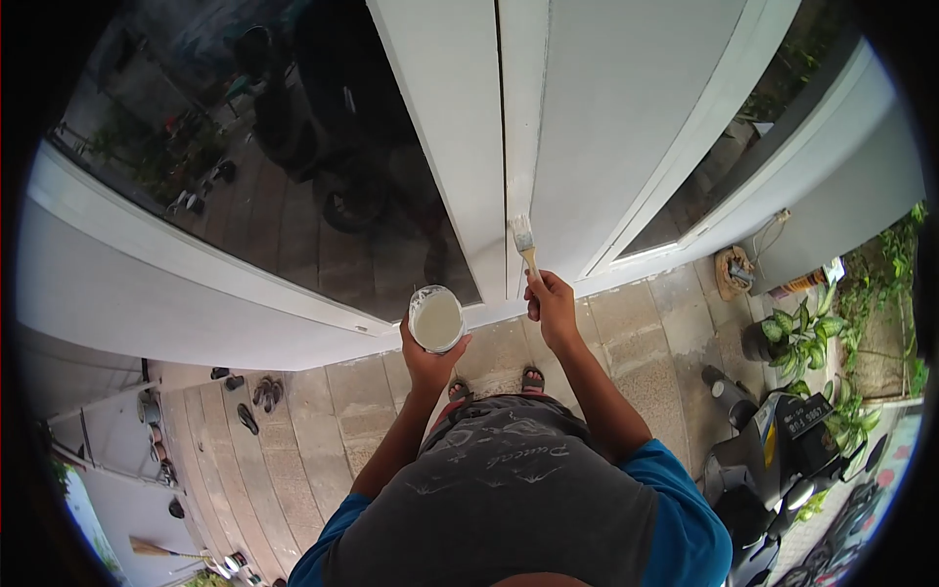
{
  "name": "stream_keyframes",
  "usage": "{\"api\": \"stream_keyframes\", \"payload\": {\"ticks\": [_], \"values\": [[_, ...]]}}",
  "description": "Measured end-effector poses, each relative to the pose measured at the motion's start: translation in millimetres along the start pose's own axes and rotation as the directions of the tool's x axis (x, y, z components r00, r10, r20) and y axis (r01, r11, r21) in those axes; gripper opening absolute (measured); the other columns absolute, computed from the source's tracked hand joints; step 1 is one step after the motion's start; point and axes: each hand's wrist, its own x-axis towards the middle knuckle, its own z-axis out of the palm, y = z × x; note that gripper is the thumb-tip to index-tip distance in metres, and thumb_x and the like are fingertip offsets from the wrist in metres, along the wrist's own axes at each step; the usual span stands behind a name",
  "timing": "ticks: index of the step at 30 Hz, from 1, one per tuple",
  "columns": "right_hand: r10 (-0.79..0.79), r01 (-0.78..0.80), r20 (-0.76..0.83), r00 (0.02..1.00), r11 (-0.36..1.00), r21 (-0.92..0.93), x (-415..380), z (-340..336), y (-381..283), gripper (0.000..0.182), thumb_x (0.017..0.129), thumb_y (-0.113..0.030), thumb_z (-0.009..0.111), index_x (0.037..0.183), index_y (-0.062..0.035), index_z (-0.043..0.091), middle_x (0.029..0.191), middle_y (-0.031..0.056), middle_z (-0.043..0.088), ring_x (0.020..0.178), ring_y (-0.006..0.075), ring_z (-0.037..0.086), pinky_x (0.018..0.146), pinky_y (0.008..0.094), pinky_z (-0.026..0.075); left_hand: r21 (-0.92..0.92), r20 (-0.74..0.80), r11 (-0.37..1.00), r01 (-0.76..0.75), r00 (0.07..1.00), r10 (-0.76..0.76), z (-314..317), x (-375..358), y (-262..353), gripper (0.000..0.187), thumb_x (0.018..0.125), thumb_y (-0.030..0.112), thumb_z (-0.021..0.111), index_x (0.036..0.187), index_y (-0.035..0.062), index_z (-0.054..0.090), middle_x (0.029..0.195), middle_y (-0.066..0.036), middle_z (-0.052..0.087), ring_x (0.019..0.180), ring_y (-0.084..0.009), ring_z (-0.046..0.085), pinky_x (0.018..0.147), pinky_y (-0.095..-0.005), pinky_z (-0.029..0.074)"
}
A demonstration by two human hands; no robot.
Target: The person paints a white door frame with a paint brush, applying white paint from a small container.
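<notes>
In my left hand (426,364) is a small round tub of whitish paint (436,321), its rim streaked with white. My fingers wrap round its side and the open top faces up at me. My right hand (554,303) grips the pale handle of a paintbrush (529,256). The brush's whitened bristles overlap the lower part of a white door frame (522,147), beside a dark vertical gap. Left of that gap stands a white-framed dark glass pane (381,176); a light grey panel (611,98) lies to the right.
Stone tiles (342,411) cover the floor around my sandalled feet. Several loose sandals (266,393) lie at the left. On the right are a paper sack (733,272), a potted plant (802,328) and a parked motorbike (773,450). A broom (152,548) rests at lower left.
</notes>
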Motion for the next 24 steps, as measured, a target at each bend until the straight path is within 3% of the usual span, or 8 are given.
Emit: {"api": "stream_keyframes", "payload": {"ticks": [5,7,11,14,18,22,23,24], "values": [[0.001,-0.002,-0.091,0.996,1.0,-0.013,-10.2,16.1,-25.1,0.023,0.097,-0.018,0.059,0.106,0.0036,0.062,0.066,0.0019,0.054,0.043,0.0057,0.041,0.039,0.0232,0.03,-0.043,0.028,0.999,0.032,0.999,-0.03,-7.4,0.6,-18.3,0.089,0.064,0.009,0.09,0.136,-0.0008,0.038,0.122,-0.014,0.058,0.112,-0.0225,0.058,0.096,-0.0354,0.046],[-0.073,0.075,-0.015,0.997,0.987,0.14,-22.7,34.2,-57.9,0.023,0.097,-0.017,0.058,0.109,0.0028,0.062,0.066,0.0013,0.053,0.044,0.0056,0.041,0.04,0.0234,0.03,-0.041,0.05,0.999,0.026,0.998,-0.024,-9.0,2.7,-16.4,0.089,0.064,0.009,0.09,0.136,-0.0006,0.038,0.122,-0.014,0.058,0.113,-0.0223,0.058,0.097,-0.0354,0.046],[-0.209,0.201,0.038,0.977,0.967,0.155,-56.3,67.8,-127.1,0.024,0.098,-0.016,0.057,0.113,0.0013,0.062,0.066,0.0001,0.051,0.046,0.005,0.039,0.041,0.0221,0.03,-0.068,0.076,0.997,0.022,0.997,-0.017,-5.9,4.4,-16.9,0.09,0.064,0.01,0.09,0.136,-0.0001,0.037,0.123,-0.013,0.058,0.113,-0.0222,0.058,0.097,-0.0355,0.045],[-0.356,0.351,0.067,0.932,0.933,0.074,-56.4,78.0,-139.6,0.025,0.099,-0.016,0.056,0.117,0.0004,0.062,0.066,-0.0011,0.049,0.048,0.004,0.036,0.043,0.0205,0.029,-0.083,0.088,0.996,0.022,0.996,-0.015,-4.4,5.1,-17.5,0.09,0.064,0.01,0.09,0.136,-0.0001,0.037,0.123,-0.013,0.058,0.113,-0.0223,0.058,0.097,-0.0356,0.046],[-0.312,0.306,0.071,0.948,0.948,0.084,-17.8,55.2,-90.6,0.025,0.099,-0.017,0.056,0.116,0.0001,0.062,0.067,-0.0031,0.047,0.05,0.003,0.033,0.044,0.0197,0.026,-0.105,0.09,0.994,0.041,0.995,-0.031,-0.2,3.7,-15.6,0.09,0.064,0.009,0.09,0.136,-0.0001,0.037,0.123,-0.013,0.058,0.113,-0.0224,0.058,0.097,-0.0359,0.046],[-0.058,0.062,-0.079,0.995,0.997,0.049,-0.9,25.7,-10.6,0.021,0.098,-0.02,0.057,0.108,-0.0023,0.063,0.065,-0.0048,0.044,0.051,0.0026,0.035,0.042,0.0202,0.026,-0.103,0.082,0.995,0.014,0.997,-0.006,-0.8,1.1,-15.5,0.09,0.064,0.008,0.09,0.137,-0.0002,0.037,0.123,-0.013,0.058,0.113,-0.0223,0.058,0.097,-0.036,0.046],[0.038,-0.033,-0.082,0.996,0.998,0.055,-0.6,16.9,6.3,0.018,0.097,-0.021,0.057,0.1,-0.0035,0.062,0.065,-0.0042,0.044,0.05,0.0039,0.036,0.042,0.0213,0.027,-0.102,0.088,0.995,0.01,0.996,-0.001,-1.3,0.8,-15.2,0.09,0.064,0.008,0.089,0.137,-0.0002,0.037,0.123,-0.014,0.058,0.112,-0.0224,0.058,0.097,-0.0361,0.046],[0.042,-0.037,-0.08,0.996,0.998,0.055,-0.7,9.7,20.1,0.018,0.097,-0.021,0.057,0.1,-0.0035,0.062,0.065,-0.0042,0.044,0.05,0.0039,0.036,0.042,0.0213,0.027,-0.099,0.086,0.995,0.013,0.996,-0.004,-1.2,0.3,-15.2,0.09,0.064,0.008,0.089,0.137,-0.0002,0.037,0.123,-0.014,0.058,0.112,-0.0224,0.058,0.097,-0.0361,0.046]]}}
